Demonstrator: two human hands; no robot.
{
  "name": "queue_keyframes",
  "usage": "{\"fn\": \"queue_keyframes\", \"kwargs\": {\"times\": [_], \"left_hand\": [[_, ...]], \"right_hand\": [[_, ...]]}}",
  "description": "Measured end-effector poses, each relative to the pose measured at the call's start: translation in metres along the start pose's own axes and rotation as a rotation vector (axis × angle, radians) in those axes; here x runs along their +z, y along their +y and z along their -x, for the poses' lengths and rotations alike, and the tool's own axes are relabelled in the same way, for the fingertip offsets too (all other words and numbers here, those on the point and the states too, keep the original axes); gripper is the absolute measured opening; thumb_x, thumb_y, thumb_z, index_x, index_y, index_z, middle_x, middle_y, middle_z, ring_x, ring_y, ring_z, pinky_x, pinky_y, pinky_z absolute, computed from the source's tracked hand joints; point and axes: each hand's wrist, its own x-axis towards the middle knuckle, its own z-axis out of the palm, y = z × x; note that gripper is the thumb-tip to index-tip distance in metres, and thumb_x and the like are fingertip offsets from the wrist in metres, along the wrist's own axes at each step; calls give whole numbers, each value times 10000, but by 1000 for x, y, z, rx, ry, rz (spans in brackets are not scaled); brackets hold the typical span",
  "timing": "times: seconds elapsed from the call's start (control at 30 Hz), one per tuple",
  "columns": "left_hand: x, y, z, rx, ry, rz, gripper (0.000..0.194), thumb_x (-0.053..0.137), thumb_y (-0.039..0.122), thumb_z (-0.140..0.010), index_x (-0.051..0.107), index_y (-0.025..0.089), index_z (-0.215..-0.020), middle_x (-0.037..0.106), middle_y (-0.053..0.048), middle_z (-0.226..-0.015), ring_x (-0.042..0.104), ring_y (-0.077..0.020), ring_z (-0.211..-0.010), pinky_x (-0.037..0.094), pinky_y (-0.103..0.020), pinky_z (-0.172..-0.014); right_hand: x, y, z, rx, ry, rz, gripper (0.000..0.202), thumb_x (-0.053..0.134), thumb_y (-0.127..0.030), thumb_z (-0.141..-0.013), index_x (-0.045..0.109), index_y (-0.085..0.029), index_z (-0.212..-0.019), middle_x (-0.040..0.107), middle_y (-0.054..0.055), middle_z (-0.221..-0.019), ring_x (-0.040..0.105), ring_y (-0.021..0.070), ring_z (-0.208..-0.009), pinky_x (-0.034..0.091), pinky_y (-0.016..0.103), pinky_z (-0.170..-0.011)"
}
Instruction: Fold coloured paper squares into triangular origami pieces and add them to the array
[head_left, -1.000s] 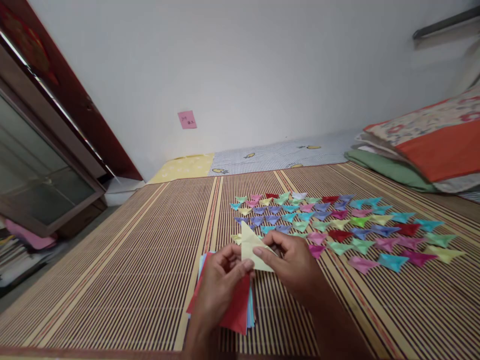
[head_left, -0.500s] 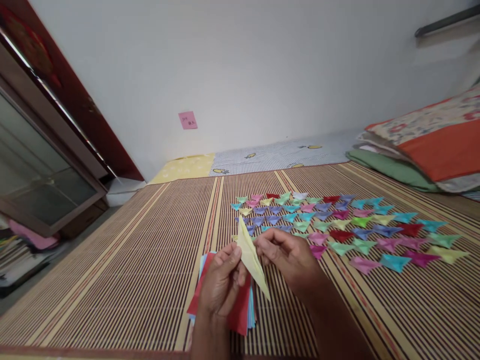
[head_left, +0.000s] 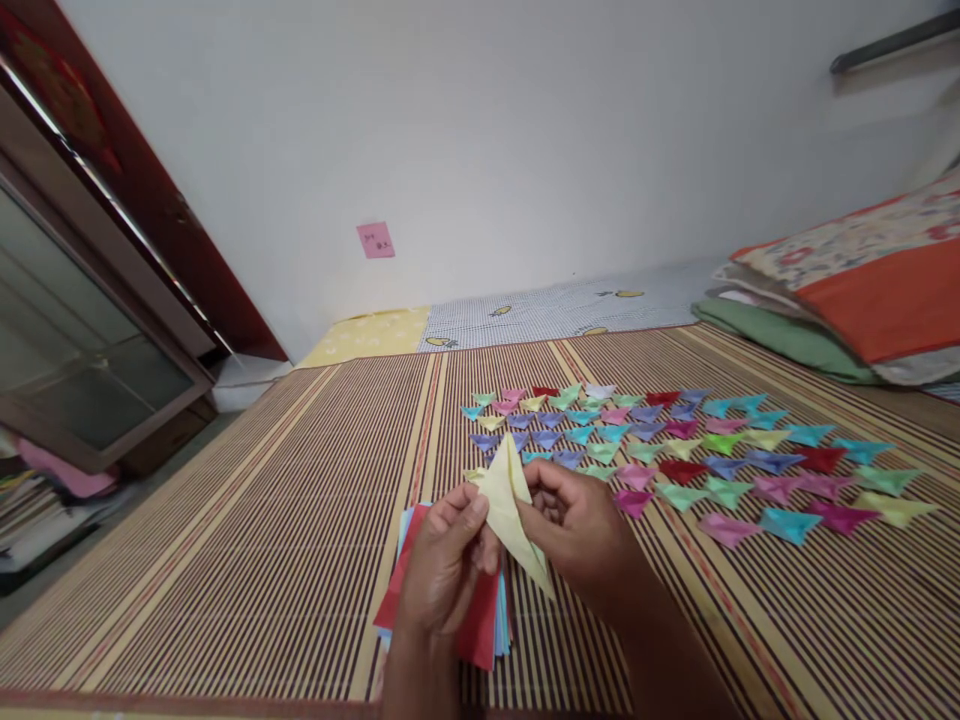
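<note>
A pale yellow paper boat (head_left: 511,505), pointed at both ends and tilted, is held in the air between both hands. My left hand (head_left: 444,555) pinches its left edge between thumb and fingers. On the opposite side, my right hand (head_left: 574,520) grips the other edge, thumb on the near face and fingers behind. Below my left hand lies a stack of coloured paper (head_left: 478,635) with a red sheet on top, partly covered by that hand. Several rows of folded paper boats (head_left: 682,470) in many colours spread out behind and to the right.
A striped bamboo mat (head_left: 247,540) lies under everything. Folded bedding and a pillow (head_left: 885,290) are piled at the right. A wall with a pink note (head_left: 376,240) rises behind; a glass-panelled cabinet (head_left: 82,330) stands at the left.
The yellow paper has turned and widened, showing more of its face. My right hand has shifted from its edge to a firmer hold with the thumb on the front. My left hand stays put.
</note>
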Motion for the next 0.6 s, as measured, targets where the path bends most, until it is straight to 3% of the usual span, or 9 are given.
{"fn": "queue_keyframes", "kwargs": {"times": [0.1,0.17,0.3,0.43,0.6], "left_hand": [[8,2,3,57,108,-49,298,787,400,-846,671,153,-964,571,57,-501,425,-64,-454,310,-170,-503],[14,4,7,92,186,-120,403,754,458,-865,654,189,-1148,666,26,-667,512,-85,-518,374,-193,-542],[25,7,14,130,213,-336,585,700,571,-865,581,228,-1324,721,-42,-907,583,-129,-610,442,-238,-564],[32,7,16,118,223,-434,587,783,430,-819,577,251,-1339,721,-83,-1069,640,-160,-738,493,-241,-615],[27,6,15,122,278,-447,485,681,373,-882,604,229,-1339,718,-34,-847,596,-141,-609,448,-222,-534]], "right_hand": [[6,1,0,-67,90,183,170,595,-256,-907,594,-201,-747,516,-47,-604,447,114,-531,341,230,-488],[9,4,0,-164,189,338,175,577,-242,-924,585,-207,-752,526,-35,-631,462,125,-554,355,242,-518],[11,10,-2,-336,293,542,162,529,-180,-936,567,-218,-783,572,-9,-687,521,152,-610,392,265,-582],[12,15,-3,-433,294,644,165,495,-140,-938,554,-217,-805,613,27,-750,586,183,-681,424,292,-638],[14,17,-4,-463,257,640,178,479,-100,-932,588,-203,-836,632,45,-789,621,203,-746,447,311,-678]]}}
